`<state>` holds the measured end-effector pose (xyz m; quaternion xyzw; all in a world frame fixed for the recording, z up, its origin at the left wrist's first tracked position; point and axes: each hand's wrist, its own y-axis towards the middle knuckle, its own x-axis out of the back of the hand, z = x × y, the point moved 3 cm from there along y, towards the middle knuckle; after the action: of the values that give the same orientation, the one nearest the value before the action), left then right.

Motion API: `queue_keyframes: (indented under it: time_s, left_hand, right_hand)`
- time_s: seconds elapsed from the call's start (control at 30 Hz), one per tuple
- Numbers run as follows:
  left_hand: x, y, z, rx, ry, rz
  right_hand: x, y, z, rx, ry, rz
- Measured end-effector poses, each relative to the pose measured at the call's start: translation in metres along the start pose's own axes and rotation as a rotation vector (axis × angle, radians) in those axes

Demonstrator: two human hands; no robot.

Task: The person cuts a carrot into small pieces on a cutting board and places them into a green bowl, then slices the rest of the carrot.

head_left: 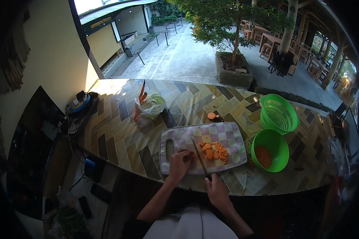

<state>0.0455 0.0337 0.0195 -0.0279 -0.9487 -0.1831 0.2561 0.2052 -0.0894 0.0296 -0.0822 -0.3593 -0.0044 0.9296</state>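
Note:
A checkered cutting board (179, 135) lies on the table before me. My right hand (216, 189) is closed around the handle of a knife (198, 155), its blade slanting up and to the left over the board. Left of the blade is my left hand (181, 164), its fingers curled together near the board's surface; what they hold, if anything, is hidden. Just right of the blade sit several round carrot slices (208, 151). Beside them is a small heap of diced carrot (221, 153).
A green bowl (284, 153) with orange bits inside stands right of the board, a green colander (279, 107) behind it. Carrot pieces (211, 116) lie beyond the board. At the back left are a plastic bag (152, 106) of vegetables and carrots (142, 96).

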Motion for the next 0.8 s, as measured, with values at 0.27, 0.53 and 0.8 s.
queue_keyframes:
  time_s: [0.27, 0.53, 0.8]
  left_hand:
    - [-0.003, 0.002, 0.011, 0.052, -0.03, 0.009]
    - [0.0, 0.005, -0.028, -0.018, 0.198, -0.002]
    - [-0.052, 0.022, -0.041, -0.241, 0.219, 0.224]
  right_hand:
    - [0.003, -0.001, 0.008, -0.006, -0.003, -0.014]
    - [0.041, -0.015, 0.001, -0.071, 0.074, -0.129]
    - [0.06, -0.025, -0.005, -0.154, 0.239, -0.224]
